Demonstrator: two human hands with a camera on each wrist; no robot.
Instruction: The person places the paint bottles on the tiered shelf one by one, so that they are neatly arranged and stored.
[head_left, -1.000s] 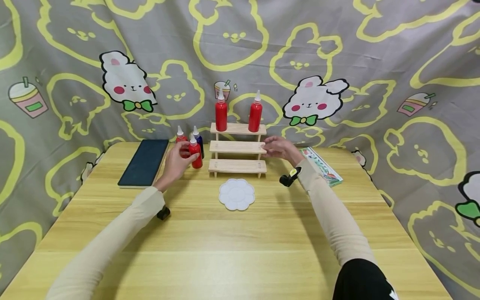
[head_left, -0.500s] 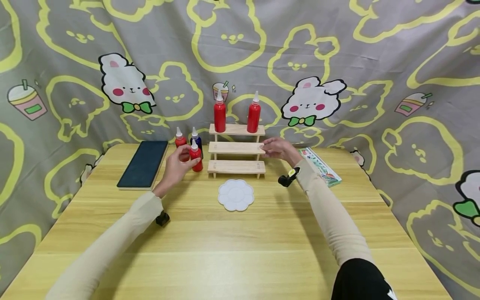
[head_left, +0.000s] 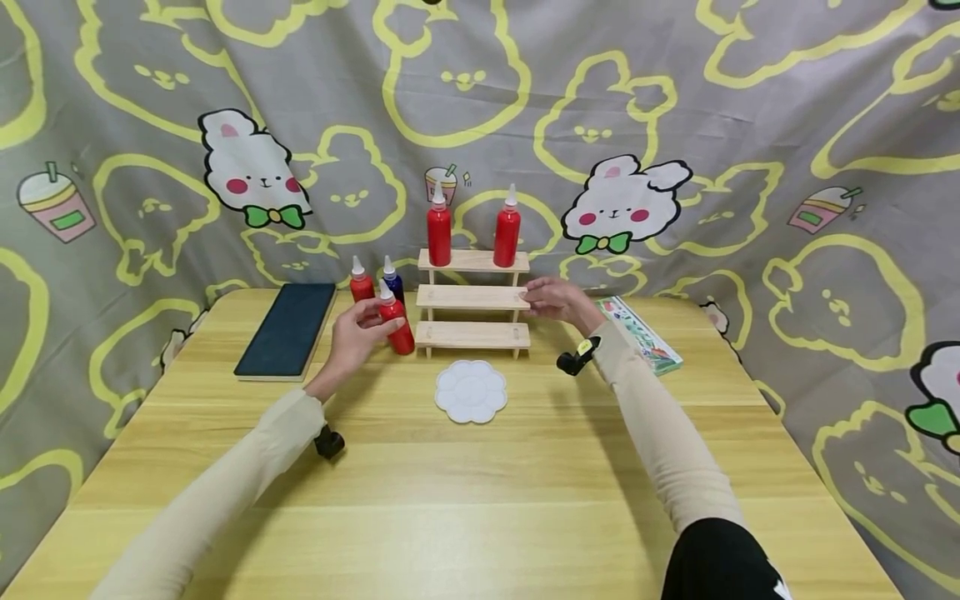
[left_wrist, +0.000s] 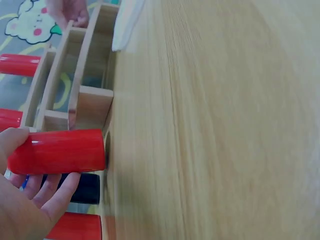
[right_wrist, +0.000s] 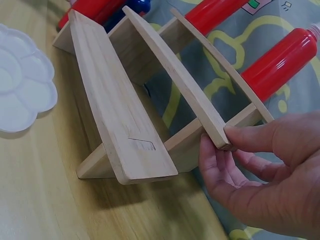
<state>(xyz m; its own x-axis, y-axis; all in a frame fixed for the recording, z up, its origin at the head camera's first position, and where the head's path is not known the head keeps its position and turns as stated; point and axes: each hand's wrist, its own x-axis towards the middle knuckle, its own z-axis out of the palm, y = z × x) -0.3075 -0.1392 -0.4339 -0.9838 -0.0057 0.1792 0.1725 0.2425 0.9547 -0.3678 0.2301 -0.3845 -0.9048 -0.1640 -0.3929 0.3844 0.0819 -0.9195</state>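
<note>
My left hand (head_left: 354, 335) grips a red squeeze bottle (head_left: 397, 329) with a white pointed cap, tilted with its base toward the right. In the left wrist view, the thumb and fingers lie round that bottle (left_wrist: 65, 151). Behind it stand a second red bottle (head_left: 361, 283) and a dark blue one (head_left: 393, 282). To the right is a three-step wooden stand (head_left: 472, 336); two more red bottles (head_left: 439, 236) are upright on its top step. My right hand (right_wrist: 270, 175) pinches the right end of the stand's middle step (right_wrist: 185, 82).
A white flower-shaped palette (head_left: 471, 392) lies in front of the stand. On the left is a dark flat board (head_left: 287, 329); a colourful flat box (head_left: 643, 335) lies on the right. A patterned curtain (head_left: 480, 108) hangs behind the table (head_left: 480, 500).
The red bottle in my left hand has shifted slightly nearer and to the right, and its base has swung rightward. My right hand stays at the middle step.
</note>
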